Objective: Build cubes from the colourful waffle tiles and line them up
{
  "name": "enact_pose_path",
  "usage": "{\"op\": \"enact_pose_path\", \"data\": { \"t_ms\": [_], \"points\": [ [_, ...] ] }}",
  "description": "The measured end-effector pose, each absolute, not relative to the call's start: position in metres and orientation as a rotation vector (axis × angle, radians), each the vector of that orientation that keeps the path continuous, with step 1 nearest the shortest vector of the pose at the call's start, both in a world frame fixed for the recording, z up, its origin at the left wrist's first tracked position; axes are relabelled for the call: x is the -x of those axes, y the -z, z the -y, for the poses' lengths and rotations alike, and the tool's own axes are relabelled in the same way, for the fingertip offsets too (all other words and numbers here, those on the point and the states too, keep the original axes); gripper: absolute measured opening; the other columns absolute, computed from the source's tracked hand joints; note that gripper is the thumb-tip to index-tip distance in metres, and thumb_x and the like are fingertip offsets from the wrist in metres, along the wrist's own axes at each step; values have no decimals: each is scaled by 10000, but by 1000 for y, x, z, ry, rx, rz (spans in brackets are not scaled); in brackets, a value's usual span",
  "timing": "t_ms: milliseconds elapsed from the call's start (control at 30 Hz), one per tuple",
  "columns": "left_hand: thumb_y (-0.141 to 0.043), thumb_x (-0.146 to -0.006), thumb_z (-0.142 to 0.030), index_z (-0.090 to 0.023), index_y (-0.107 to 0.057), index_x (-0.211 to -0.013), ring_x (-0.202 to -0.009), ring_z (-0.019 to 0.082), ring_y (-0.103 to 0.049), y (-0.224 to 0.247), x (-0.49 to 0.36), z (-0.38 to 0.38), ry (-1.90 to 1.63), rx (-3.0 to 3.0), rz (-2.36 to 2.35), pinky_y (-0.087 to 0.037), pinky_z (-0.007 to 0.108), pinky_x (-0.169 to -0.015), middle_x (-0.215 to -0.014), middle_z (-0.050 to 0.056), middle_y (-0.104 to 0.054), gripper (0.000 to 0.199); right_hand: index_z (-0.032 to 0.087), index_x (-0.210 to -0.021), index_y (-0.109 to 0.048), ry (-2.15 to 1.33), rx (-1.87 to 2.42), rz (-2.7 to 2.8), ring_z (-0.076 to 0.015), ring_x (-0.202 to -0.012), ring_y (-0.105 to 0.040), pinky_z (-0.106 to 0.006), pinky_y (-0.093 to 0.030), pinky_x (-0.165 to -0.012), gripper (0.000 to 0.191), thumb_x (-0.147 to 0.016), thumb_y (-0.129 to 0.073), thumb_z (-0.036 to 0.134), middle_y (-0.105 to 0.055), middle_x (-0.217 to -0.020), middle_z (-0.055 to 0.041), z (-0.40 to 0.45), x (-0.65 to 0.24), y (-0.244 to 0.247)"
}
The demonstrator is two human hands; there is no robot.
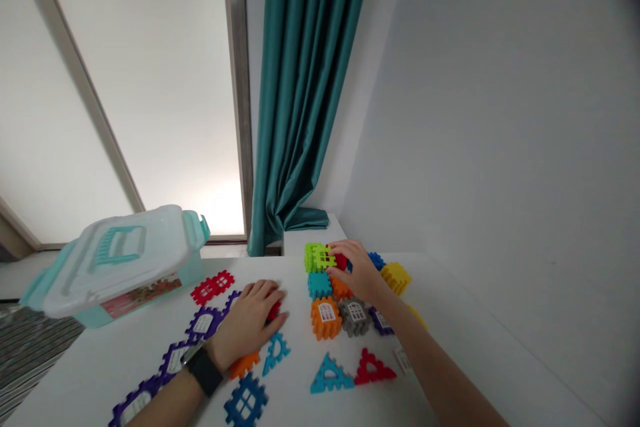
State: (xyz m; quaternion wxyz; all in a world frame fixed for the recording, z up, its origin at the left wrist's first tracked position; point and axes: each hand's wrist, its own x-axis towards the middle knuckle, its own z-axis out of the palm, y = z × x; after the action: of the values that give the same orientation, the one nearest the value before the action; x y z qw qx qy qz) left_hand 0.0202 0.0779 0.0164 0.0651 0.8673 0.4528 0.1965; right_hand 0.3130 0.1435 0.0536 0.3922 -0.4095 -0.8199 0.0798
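My left hand (253, 320), with a dark watch on its wrist, rests over flat pieces with its fingers spread. A red piece (273, 310) shows beneath its fingertips. At the back of the block group, my right hand (355, 270) has its thumb and fingers around the side of a red block (341, 261), beside a lime green block (318, 257). In front of them are a light blue block (319, 285), an orange block with a white window (326, 318) and a grey block (355, 317).
A lidded clear and teal box (135, 253) stands at the left. Purple window pieces (205, 323) run diagonally, near a red piece (213, 287). Blue (330, 375) and red triangles (373, 368) lie in front. Yellow blocks (396, 277) sit right, near the wall.
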Motion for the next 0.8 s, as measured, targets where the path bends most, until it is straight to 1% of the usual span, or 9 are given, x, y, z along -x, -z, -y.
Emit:
{"op": "enact_pose_path", "data": {
  "t_ms": [133, 300, 533, 667, 800],
  "points": [
    [-574, -951, -325, -252, -635, -1211, -1198, 307, -544, -17, -21, -77, -597, -2627, -1368, -427, 490, -1014, -1265, 85, -620, 277, 221, -984, -662, -224, 1085, 2073, -279, -1161, -560, -515, -436, -1037, 188, -807, -723, 243, -687, -1158, -89, -157, -311, -49],
    [-556, -963, -331, -253, -629, -1234, -1202, 307, -538, -20, -22, -76, -554, -2622, -1377, -427, 496, -1017, -1282, 89, -616, 292, 214, -978, -669, -254, 1122, 2098, -275, -1162, -553, -488, -432, -1039, 215, -781, -756, 215, -693, -1159, -74, -174, -306, -51],
    [-563, -958, -321, -252, -635, -1224, -1183, 305, -546, -20, -22, -76, -595, -2623, -1363, -431, 493, -1011, -1263, 85, -626, 284, 207, -976, -682, -270, 1167, 2137, -278, -1175, -559, -469, -402, -1044, 150, -843, -713, 271, -709, -1110, -42, -187, -303, -55],
    [-552, -964, -320, -249, -629, -1235, -1198, 298, -539, -20, -22, -76, -559, -2632, -1378, -432, 487, -1023, -1278, 85, -621, 291, 224, -965, -675, -267, 1187, 2156, -274, -1165, -565, -481, -402, -1051, 195, -794, -768, 246, -714, -1111, -56, -194, -304, -50],
    [-544, -968, -316, -255, -623, -1246, -1222, 296, -529, -21, -22, -76, -518, -2631, -1400, -425, 494, -1040, -1301, 80, -614, 296, 240, -982, -673, -256, 1198, 2179, -278, -1157, -569, -482, -397, -1048, 202, -802, -762, 257, -710, -1114, -64, -199, -304, -45]
  ]
}}
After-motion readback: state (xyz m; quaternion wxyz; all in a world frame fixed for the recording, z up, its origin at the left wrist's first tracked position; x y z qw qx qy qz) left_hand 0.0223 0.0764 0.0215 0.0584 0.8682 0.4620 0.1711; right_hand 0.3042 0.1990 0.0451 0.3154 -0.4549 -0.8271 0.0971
